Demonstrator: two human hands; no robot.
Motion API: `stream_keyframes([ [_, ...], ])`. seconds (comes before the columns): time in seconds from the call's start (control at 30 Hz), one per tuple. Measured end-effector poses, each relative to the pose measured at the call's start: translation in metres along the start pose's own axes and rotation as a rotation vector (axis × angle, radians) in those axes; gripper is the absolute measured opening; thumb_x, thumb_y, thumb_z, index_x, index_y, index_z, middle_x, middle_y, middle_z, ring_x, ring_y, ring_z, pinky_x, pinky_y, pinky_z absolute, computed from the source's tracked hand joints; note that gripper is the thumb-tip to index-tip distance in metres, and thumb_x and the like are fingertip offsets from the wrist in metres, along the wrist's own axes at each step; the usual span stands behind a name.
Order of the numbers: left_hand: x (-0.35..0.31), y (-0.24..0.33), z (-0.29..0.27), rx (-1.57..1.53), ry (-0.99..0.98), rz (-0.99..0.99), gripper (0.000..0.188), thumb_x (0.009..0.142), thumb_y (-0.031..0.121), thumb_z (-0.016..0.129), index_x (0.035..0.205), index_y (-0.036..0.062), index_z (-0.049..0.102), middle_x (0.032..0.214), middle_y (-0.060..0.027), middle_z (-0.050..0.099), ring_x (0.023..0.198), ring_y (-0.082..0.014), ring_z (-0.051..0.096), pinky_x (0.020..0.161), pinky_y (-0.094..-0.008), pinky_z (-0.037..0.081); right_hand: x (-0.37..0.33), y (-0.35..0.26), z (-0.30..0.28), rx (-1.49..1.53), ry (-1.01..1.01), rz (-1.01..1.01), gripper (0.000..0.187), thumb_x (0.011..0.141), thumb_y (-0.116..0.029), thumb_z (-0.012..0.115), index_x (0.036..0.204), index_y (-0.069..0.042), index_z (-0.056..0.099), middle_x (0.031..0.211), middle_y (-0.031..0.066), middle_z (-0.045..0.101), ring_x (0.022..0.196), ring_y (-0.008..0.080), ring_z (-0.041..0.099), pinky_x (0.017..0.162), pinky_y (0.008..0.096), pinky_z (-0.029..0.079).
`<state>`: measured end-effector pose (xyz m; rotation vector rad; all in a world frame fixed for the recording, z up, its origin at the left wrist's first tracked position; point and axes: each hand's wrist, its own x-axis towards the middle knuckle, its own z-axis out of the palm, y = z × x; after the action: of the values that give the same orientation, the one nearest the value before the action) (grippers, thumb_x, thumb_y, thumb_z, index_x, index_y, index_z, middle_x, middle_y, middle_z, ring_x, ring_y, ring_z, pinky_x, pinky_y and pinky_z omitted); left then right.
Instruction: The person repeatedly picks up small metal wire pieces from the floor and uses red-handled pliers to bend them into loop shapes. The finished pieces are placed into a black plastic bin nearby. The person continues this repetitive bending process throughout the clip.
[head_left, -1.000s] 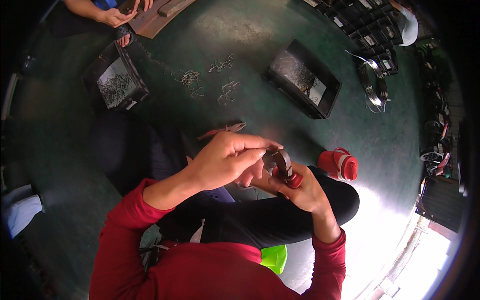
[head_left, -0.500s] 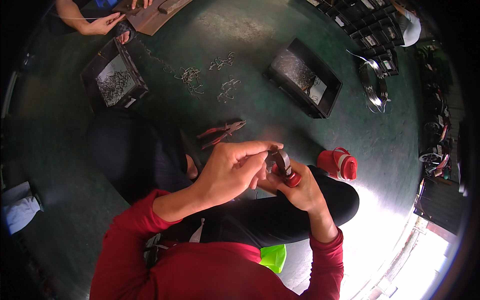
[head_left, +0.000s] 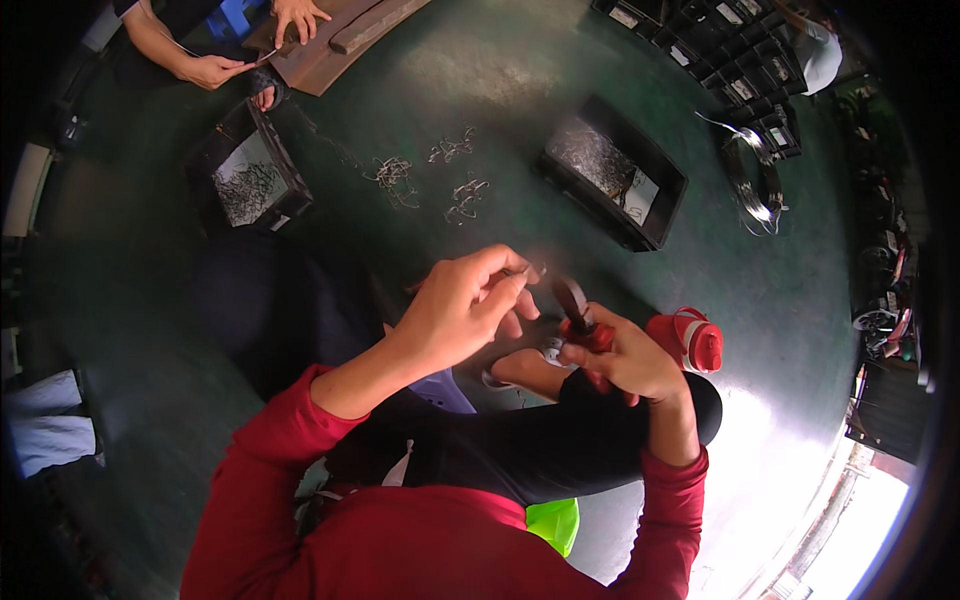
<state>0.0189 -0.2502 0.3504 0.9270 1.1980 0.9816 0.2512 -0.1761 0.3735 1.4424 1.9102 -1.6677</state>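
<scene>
My left hand [head_left: 462, 308] is closed in a pinch, with a small bit of bent metal wire [head_left: 541, 269] showing at the fingertips; its full shape is hard to make out. Just right of it, my right hand [head_left: 637, 358] grips red-handled pliers [head_left: 571, 304], jaws pointing up and away from me. A small gap separates the pliers' head from the wire. On the floor beyond my hands lie loose piles of bent wire pieces [head_left: 396, 178], several of them hook-shaped. A second pair of pliers is mostly hidden behind my left hand.
Black crates with wire pieces stand at left [head_left: 297, 190] and right [head_left: 664, 215]. A wire coil [head_left: 757, 180] and stacked black crates [head_left: 735, 75] lie farther right. A red jug [head_left: 688, 342] sits near my right knee. At far left, another person's hands [head_left: 215, 70] work over a board [head_left: 330, 60].
My hands have drawn apart: the pliers have come away from my left fingertips, toward the right. The whole view has shifted slightly, and the floor pliers are now mostly covered.
</scene>
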Motion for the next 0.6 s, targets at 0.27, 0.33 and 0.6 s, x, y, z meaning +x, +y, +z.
stream_keyframes([
  [0.27, 0.019, 0.001, 0.006, -0.249, 0.063, -0.087, 0.021, 0.097, 0.019, 0.058, 0.105, 0.0002, 0.063, 0.103, -0.0133, 0.069, 0.098, -0.0243, 0.069, 0.081, -0.0358, 0.056, -0.004, 0.023, -0.015, 0.241, 0.100, -0.066, 0.026, 0.091, -0.022, 0.067, 0.105, -0.003, 0.057, 0.075, 0.0047, 0.063, 0.042, 0.0060, 0.045, 0.040, 0.0262, 0.036],
  [0.33, 0.021, 0.003, 0.009, -0.277, 0.046, -0.140, 0.022, 0.096, 0.021, 0.059, 0.105, 0.0010, 0.064, 0.104, -0.0125, 0.069, 0.098, -0.0246, 0.069, 0.082, -0.0364, 0.055, -0.005, 0.022, -0.016, 0.237, 0.119, -0.061, 0.025, 0.092, -0.016, 0.067, 0.108, -0.001, 0.055, 0.077, 0.0060, 0.065, 0.047, 0.0062, 0.049, 0.047, 0.0233, 0.039],
  [0.6, 0.031, 0.007, 0.009, -0.401, -0.033, -0.229, 0.024, 0.096, 0.022, 0.060, 0.108, 0.0011, 0.065, 0.092, -0.0045, 0.067, 0.080, -0.0166, 0.067, 0.072, -0.0300, 0.055, -0.001, 0.023, -0.004, 0.045, 0.391, -0.232, 0.027, 0.088, -0.010, 0.070, 0.108, -0.001, 0.055, 0.081, 0.0042, 0.060, 0.074, 0.0105, 0.057, 0.068, 0.0280, 0.047],
])
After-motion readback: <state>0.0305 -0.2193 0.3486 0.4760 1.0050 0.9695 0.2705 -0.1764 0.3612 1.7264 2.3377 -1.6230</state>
